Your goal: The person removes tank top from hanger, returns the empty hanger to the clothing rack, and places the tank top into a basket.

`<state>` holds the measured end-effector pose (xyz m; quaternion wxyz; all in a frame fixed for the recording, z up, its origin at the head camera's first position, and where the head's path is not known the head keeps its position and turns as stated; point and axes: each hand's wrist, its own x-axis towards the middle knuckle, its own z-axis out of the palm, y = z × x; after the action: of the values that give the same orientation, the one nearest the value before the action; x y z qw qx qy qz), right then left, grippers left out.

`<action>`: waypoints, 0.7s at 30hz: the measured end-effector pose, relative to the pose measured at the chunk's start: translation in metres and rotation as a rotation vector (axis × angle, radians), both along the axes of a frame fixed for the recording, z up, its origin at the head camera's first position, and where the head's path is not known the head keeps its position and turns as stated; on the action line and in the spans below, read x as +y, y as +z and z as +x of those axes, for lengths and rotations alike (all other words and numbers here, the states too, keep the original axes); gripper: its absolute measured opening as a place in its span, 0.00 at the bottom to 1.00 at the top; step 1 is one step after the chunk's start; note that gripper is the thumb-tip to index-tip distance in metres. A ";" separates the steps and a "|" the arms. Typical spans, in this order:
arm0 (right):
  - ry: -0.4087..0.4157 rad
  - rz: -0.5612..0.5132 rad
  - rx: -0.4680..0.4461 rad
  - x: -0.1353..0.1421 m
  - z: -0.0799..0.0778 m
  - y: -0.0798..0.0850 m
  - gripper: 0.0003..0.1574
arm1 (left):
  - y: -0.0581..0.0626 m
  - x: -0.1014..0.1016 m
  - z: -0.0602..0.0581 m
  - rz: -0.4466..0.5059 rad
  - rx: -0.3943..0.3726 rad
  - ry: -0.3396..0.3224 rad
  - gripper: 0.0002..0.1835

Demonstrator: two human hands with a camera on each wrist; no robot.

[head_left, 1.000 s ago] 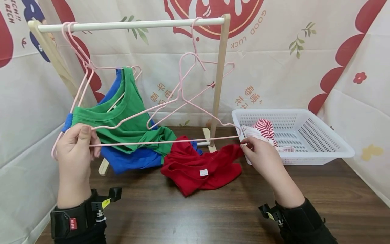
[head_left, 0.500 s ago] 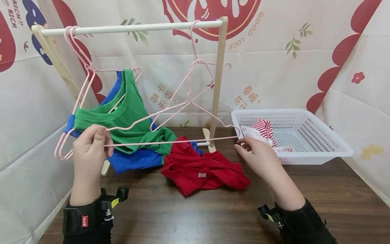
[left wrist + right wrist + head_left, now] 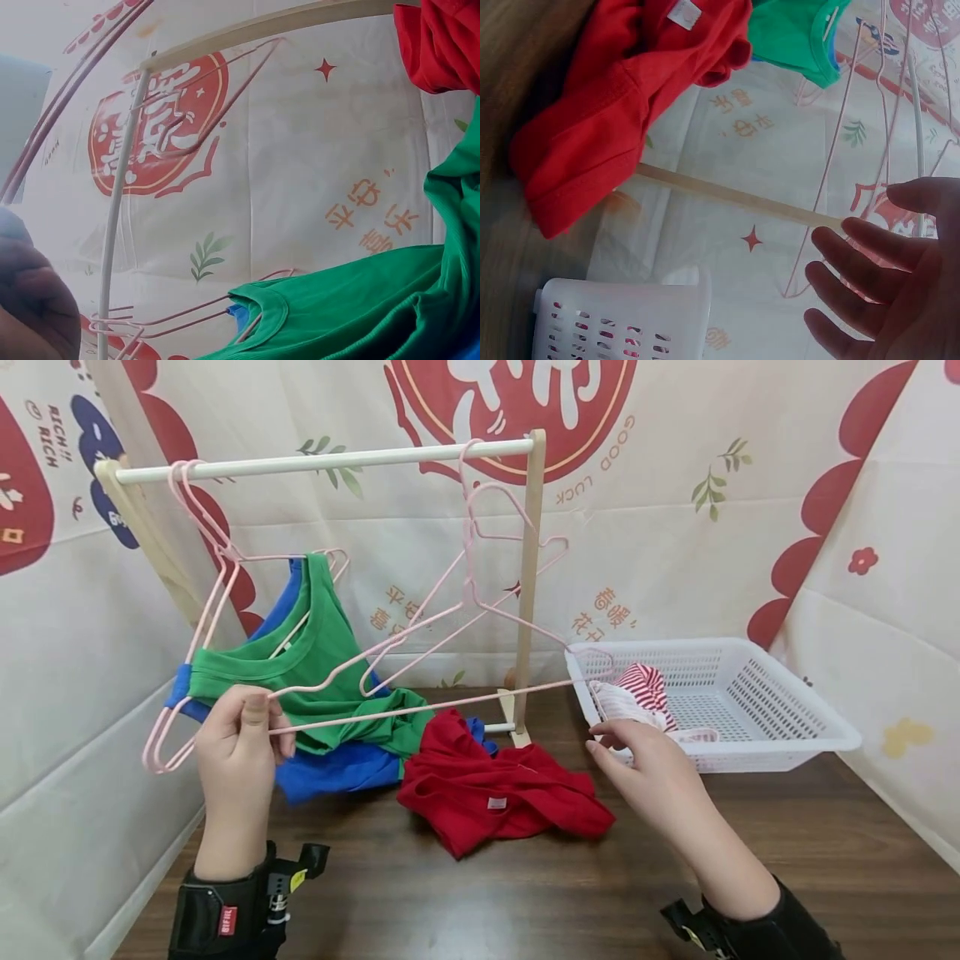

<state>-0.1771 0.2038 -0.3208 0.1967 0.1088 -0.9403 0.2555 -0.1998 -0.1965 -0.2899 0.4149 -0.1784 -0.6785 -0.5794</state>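
My left hand (image 3: 243,731) pinches the left end of a bare pink clothes hanger (image 3: 480,698). This hanger slants across the front of the rack, with its right end raised over the basket's left side. On the table below lies a crumpled red garment (image 3: 502,797) with a small white label. Nearest to that garment's right end is my right hand (image 3: 652,768), holding nothing. Its fingers are spread apart in the right wrist view. A green sleeveless top (image 3: 300,647) and something blue (image 3: 337,772) behind it hang on pink hangers at the rack's left.
The rack has a white rail (image 3: 337,462) and a wooden right post (image 3: 529,568). Another pink hanger (image 3: 442,581) hangs near that post. On the right stands a white basket (image 3: 780,747) with red-and-white striped cloth (image 3: 643,687) inside. Printed fabric encloses the back and sides.
My left hand has moved right with the hanger, whose right end has risen. The red garment's right end, raised near my right hand earlier, has dropped to the table. The head view has tilted up.
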 end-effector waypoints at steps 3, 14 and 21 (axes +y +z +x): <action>0.016 0.002 0.042 -0.001 0.004 -0.002 0.13 | -0.001 -0.003 0.001 0.081 0.010 0.014 0.18; 0.060 0.004 0.123 -0.006 0.014 -0.006 0.11 | -0.001 -0.010 -0.003 0.446 0.004 -0.066 0.16; 0.052 0.069 0.192 -0.006 0.017 -0.002 0.10 | 0.000 -0.021 -0.004 0.560 0.065 -0.038 0.18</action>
<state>-0.1601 0.1980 -0.3225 0.2752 0.1636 -0.9223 0.2163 -0.2042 -0.2179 -0.2898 0.4586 -0.0880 -0.4750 -0.7459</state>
